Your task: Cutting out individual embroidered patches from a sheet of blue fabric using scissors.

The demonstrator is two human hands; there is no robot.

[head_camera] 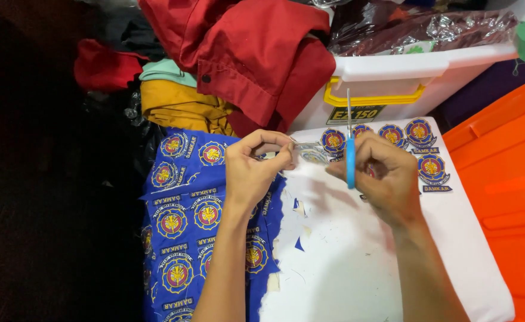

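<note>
Scissors with blue handles sit clamped in the right hand, blades up; left hand pinches a round blue-and-yellow embroidered patch

One head-worn camera looks steeply down, close over both hands, the flat white plastic lid beneath them.

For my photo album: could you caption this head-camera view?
Left hand pinches an embroidered patch while the right hand holds blue-handled scissors over a white board.
</note>
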